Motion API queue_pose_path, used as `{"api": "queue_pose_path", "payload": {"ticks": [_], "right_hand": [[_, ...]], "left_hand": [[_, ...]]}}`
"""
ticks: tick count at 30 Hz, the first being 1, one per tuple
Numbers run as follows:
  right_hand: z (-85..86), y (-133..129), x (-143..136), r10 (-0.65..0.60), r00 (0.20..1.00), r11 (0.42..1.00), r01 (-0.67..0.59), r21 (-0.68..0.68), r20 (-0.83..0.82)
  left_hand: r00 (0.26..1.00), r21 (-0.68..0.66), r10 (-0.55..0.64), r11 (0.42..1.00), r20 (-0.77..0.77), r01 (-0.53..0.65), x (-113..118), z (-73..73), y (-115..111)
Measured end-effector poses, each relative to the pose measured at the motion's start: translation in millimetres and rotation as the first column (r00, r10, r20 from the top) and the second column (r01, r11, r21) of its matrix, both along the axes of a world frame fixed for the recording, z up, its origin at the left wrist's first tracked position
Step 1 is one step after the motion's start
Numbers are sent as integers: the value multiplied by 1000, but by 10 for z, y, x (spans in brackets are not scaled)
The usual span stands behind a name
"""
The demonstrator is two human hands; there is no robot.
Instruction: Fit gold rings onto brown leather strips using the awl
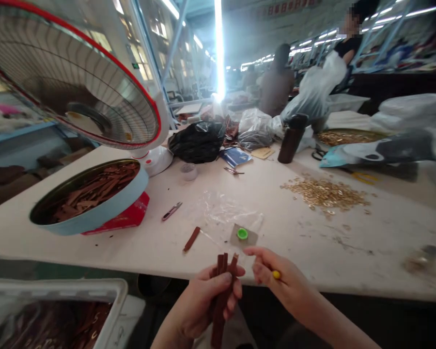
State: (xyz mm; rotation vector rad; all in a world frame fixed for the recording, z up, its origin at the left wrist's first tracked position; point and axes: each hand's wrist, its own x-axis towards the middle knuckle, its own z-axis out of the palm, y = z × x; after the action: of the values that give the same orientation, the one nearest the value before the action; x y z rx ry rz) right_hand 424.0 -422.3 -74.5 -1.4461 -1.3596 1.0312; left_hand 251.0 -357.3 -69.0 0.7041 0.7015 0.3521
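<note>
Near the table's front edge, my left hand (207, 295) is closed around several brown leather strips (220, 310), their upper ends sticking out above the thumb. My right hand (281, 278) is just to the right, its fingers curled and the index finger pointing toward the strips. From its grip pokes the yellow end (276, 275) of something otherwise hidden by the fingers. Beyond the hands, a small green cup (242, 233) sits on a grey square plate (253, 238). One loose brown strip (192, 239) lies on the table to the left.
A fan (80, 82) stands at left behind a round tin (131, 191) of brown strips, propped on a red base (140, 213). Thread snips (172, 211), clear plastic film (221, 208) and a pile of gold rings (329, 193) lie ahead. Farther back stands a dark bottle (292, 138).
</note>
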Motion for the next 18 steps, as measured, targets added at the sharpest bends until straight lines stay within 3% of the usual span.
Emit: {"api": "queue_pose_path", "payload": {"ticks": [3, 5, 8, 11, 13, 16, 18], "right_hand": [[111, -45, 51, 45, 999, 999, -45, -9, -4], [132, -113, 133, -22, 1000, 1000, 21, 19, 12], [128, -231, 287, -224, 974, 971, 223, 80, 5], [141, -345, 343, -354, 930, 928, 362, 89, -99], [158, -424, 275, -343, 925, 928, 360, 93, -166], [152, -521, 144, -233, 953, 962, 255, 95, -193], [123, -550, 176, -160, 985, 979, 167, 119, -61]], "left_hand": [[994, -2, -105, 995, 19, 105, 169, 29, -167], [994, -7, -112, 994, 11, 113, 217, 38, -235], [999, 5, -53, 999, -7, 53, 254, 68, -310], [995, 89, 104, 991, -11, -103, 365, 103, -414], [977, 162, 213, 964, -2, -210, 490, 106, -497], [955, 208, 297, 935, -16, -287, 660, 57, -563], [955, 209, 291, 938, -51, -275, 713, -9, -527]]}}
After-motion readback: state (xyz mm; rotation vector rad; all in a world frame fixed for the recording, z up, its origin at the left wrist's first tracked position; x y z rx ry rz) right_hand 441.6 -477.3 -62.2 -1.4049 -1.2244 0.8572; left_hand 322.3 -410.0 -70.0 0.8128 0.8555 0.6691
